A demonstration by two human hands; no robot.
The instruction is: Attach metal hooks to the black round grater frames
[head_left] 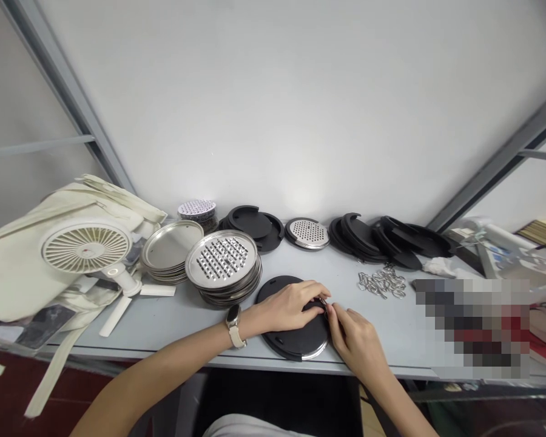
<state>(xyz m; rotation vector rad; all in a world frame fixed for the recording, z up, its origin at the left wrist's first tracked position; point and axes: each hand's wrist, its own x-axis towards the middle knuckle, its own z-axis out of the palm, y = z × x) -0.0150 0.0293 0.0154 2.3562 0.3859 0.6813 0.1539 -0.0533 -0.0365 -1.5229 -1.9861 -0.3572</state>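
A round black plastic disc with a silver metal edge showing at its front lies on the table before me. My left hand, wearing a watch at the wrist, rests over the disc, its thumb and fingers pinched at the right side. There it meets my right hand, whose thumb and forefinger are closed at the disc's rim. Between the fingertips a small shiny metal clip shows in part; its exact shape is hidden. Similar metal clips lie in a loose pile to the right.
Stacked round graters and plain metal discs stand to the left. Black plastic holders and a grater in a holder line the back. A white fan and cream bag crowd the far left.
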